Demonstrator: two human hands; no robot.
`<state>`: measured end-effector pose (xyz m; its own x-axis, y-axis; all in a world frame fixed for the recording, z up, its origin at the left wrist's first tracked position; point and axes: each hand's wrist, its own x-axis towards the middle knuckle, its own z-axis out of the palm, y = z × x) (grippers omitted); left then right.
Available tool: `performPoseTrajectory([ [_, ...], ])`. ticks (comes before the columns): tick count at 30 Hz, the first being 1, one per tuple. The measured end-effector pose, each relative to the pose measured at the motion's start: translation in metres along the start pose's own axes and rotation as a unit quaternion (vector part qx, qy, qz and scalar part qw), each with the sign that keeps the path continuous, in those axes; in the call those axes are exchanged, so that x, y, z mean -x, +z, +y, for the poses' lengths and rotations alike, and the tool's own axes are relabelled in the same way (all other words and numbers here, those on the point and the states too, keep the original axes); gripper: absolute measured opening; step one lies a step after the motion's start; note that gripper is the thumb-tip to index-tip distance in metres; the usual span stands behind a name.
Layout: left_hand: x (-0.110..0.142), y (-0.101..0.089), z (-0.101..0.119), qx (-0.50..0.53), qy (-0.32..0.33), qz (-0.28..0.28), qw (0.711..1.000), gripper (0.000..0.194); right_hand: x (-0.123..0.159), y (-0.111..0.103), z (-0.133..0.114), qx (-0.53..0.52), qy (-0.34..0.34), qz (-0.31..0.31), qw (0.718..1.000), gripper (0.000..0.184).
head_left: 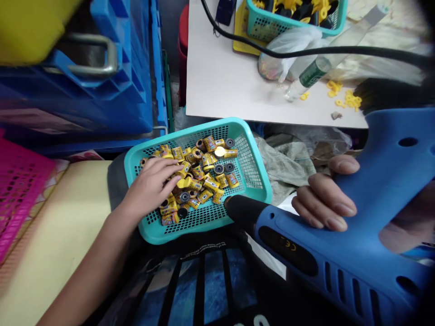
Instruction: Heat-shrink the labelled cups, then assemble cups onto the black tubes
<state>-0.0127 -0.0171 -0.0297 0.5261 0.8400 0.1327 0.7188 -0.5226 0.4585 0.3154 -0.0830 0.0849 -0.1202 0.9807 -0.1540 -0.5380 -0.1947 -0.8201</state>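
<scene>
My left hand [151, 183] rests with its fingers spread on a heap of small yellow-and-black film-type canisters [200, 174], and it shows nothing gripped. The heap lies in a teal plastic mesh basket [200, 226], which is tilted on my lap. My right hand [326, 194] is wrapped around a blue hot glue gun [306, 244]. The gun's black nozzle [239, 210] points left and nearly reaches the basket's near rim, just above the canisters' lower edge.
A black cable crosses a white board [231, 77] holding a second teal basket [292, 16], a plastic bag [288, 52] and loose yellow pieces [343, 97]. A blue crate [91, 90] stands at left, above a pink basket [20, 194] and a cream cushion [57, 235]. Grey-green cloth [285, 167] lies right.
</scene>
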Motion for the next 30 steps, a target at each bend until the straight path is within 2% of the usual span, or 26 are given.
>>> performPoseTrajectory([
  [2, -0.001, 0.0, 0.0, -0.001, -0.004, -0.001, 1.0, 0.036, -0.005, 0.0, 0.002, -0.024, 0.015, -0.091, 0.995, 0.052],
  [3, -0.002, 0.0, 0.0, -0.001, -0.004, -0.002, 1.0, 0.036, -0.007, 0.001, 0.003, -0.035, 0.022, -0.115, 0.993, 0.051],
  [10, 0.0, -0.001, -0.002, -0.008, -0.008, -0.007, 1.0, 0.035, -0.009, 0.0, 0.008, -0.054, 0.018, -0.13, 0.99, 0.052],
  [12, -0.002, -0.003, -0.001, -0.009, -0.001, -0.006, 1.0, 0.034, -0.009, -0.002, 0.004, -0.04, -0.005, -0.099, 0.994, 0.051],
  [14, -0.013, -0.006, 0.003, -0.01, 0.019, 0.001, 1.0, 0.033, -0.01, -0.001, 0.001, -0.027, -0.072, -0.016, 0.997, 0.05],
  [17, -0.048, -0.001, 0.012, -0.006, 0.067, 0.014, 0.998, 0.032, -0.017, 0.008, -0.001, 0.003, -0.181, 0.082, 0.98, 0.051],
  [19, -0.078, 0.01, 0.022, -0.005, 0.077, 0.009, 0.997, 0.034, -0.023, 0.016, 0.0, 0.02, -0.214, 0.116, 0.97, 0.052],
  [22, -0.109, 0.036, 0.039, -0.038, 0.048, -0.053, 0.997, 0.045, -0.027, 0.021, 0.003, 0.0, -0.208, 0.139, 0.968, 0.055],
  [24, -0.108, 0.05, 0.052, -0.064, 0.053, -0.113, 0.99, 0.055, -0.026, 0.018, 0.004, -0.026, -0.184, 0.126, 0.974, 0.056],
  [26, -0.092, 0.054, 0.064, -0.063, 0.081, -0.16, 0.982, 0.049, -0.024, 0.01, 0.002, -0.041, -0.173, 0.118, 0.977, 0.055],
  [28, -0.072, 0.047, 0.072, -0.044, 0.094, -0.186, 0.977, 0.035, -0.022, 0.0, -0.001, -0.04, -0.175, 0.113, 0.977, 0.053],
  [30, -0.057, 0.035, 0.073, -0.036, 0.091, -0.204, 0.974, 0.03, -0.02, -0.008, -0.004, -0.028, -0.176, 0.109, 0.978, 0.053],
])
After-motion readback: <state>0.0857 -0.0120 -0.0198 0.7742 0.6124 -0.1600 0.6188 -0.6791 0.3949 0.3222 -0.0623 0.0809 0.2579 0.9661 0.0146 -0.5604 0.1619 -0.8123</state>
